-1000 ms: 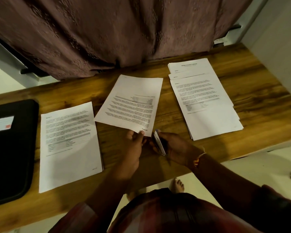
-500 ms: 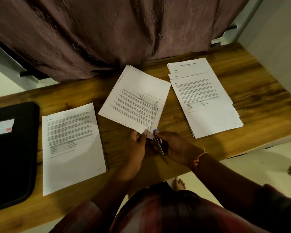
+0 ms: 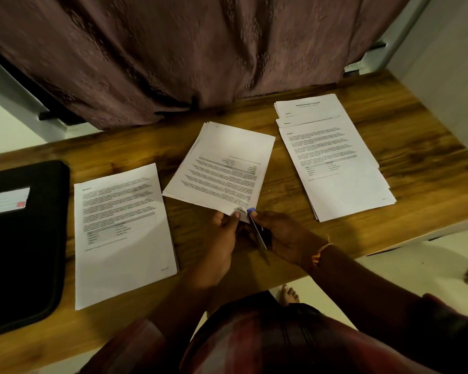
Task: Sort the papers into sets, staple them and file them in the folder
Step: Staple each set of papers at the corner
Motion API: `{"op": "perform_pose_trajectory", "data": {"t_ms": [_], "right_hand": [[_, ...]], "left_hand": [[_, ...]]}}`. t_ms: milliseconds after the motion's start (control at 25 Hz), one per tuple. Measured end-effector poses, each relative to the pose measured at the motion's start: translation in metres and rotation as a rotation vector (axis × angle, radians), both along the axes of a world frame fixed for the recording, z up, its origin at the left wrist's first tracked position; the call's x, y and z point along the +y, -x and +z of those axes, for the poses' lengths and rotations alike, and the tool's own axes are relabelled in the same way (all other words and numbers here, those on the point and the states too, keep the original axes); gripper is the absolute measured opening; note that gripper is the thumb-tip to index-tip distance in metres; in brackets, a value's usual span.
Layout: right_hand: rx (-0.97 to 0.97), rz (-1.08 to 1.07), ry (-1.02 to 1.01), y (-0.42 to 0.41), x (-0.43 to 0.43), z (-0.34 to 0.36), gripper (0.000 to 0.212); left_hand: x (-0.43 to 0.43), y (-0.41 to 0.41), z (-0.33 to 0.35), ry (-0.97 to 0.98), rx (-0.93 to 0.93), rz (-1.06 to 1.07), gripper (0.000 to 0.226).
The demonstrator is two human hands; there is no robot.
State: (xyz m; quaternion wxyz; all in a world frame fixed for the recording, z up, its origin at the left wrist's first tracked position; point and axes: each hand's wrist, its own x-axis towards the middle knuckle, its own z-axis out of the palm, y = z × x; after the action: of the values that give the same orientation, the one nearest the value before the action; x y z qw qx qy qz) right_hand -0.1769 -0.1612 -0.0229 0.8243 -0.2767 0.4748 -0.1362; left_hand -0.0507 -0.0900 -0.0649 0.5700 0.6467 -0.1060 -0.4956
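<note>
Head view: looks down on a wooden table [image 3: 416,147], with the person's two hands at its near edge.
Middle set: a small sheaf of printed papers [image 3: 222,168] lies slanted at the table's centre, its text upside down to the camera. Its near corner is raised off the wood between the two hands.
Left hand: the left hand [image 3: 223,233] pinches that near corner, with the thumb on top of the sheet and the fingers curled beneath.
Right hand: the right hand [image 3: 284,236] grips a slim stapler [image 3: 257,232], fingers wrapped round its body.
Stapler: its blue tip sits at the edge of the pinched corner, just beside the left thumb. Whether its mouth is over the paper cannot be told.
Left set: another set of papers [image 3: 122,230] lies flat to the left, apart from the middle set, text facing the person.
Right stack: a fanned stack of papers [image 3: 335,163] lies to the right, with the upper edges of the lower sheets showing at the far end.
Folder: a black folder [image 3: 22,252] lies closed at the table's left end, just beside the left set, and a white label [image 3: 7,201] is on its cover.
Wrist: a thread band [image 3: 320,252] circles the right wrist.
Behind: a dull purple curtain [image 3: 200,49] hangs along the table's far edge.
</note>
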Motion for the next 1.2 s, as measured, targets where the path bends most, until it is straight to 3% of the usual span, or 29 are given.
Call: {"op": "perform_pose_trajectory", "data": {"t_ms": [600, 960, 1080, 1200], "right_hand": [[0.050, -0.015, -0.004, -0.001, 0.002, -0.004, 0.028], [-0.031, -0.053, -0.147, 0.015, -0.003, -0.005, 0.032], [0.091, -0.007, -0.033, 0.025, -0.012, -0.003, 0.040], [0.210, 0.048, 0.222, 0.024, -0.022, 0.001, 0.038]], "left_hand": [[0.006, 0.003, 0.009, 0.031, 0.223, 0.025, 0.029], [0.005, 0.005, 0.011, 0.006, 0.235, 0.121, 0.028], [0.007, 0.006, 0.011, 0.042, 0.295, 0.167, 0.043], [0.006, 0.011, 0.012, 0.060, 0.307, 0.201, 0.048]]}}
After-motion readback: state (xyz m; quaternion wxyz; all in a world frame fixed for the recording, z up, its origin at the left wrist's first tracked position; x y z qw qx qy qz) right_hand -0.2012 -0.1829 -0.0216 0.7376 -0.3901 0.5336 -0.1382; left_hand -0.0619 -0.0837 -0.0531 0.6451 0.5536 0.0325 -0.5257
